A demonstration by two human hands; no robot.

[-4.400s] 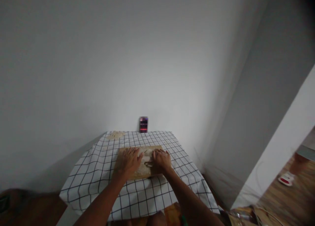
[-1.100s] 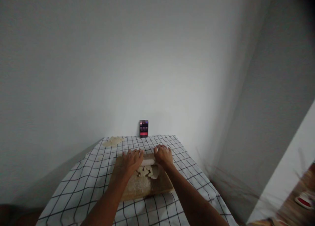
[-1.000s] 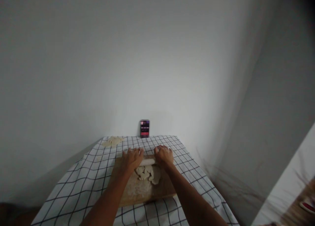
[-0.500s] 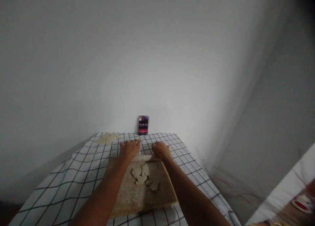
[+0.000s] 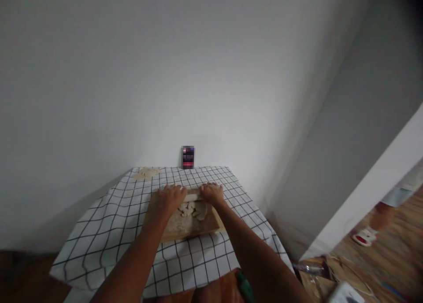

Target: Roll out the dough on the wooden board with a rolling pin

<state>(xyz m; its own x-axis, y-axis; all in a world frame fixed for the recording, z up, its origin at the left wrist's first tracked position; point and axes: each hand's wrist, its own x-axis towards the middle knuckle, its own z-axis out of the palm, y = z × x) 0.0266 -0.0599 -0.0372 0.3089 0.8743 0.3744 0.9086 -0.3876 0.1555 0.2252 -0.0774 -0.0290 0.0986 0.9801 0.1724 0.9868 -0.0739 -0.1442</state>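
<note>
The left hand and right hand lie over the ends of the pin; from where I stand I can't tell whether the fingers close round it. It runs crosswise near the far edge of the board, with the ragged dough just this side, between the wrists, neither hand clearly nearer

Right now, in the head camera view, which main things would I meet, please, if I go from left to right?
Flat pale dough at the table's far left corner → left hand → visible part of the rolling pin → right hand → red-and-white shoe at the far right.
</note>
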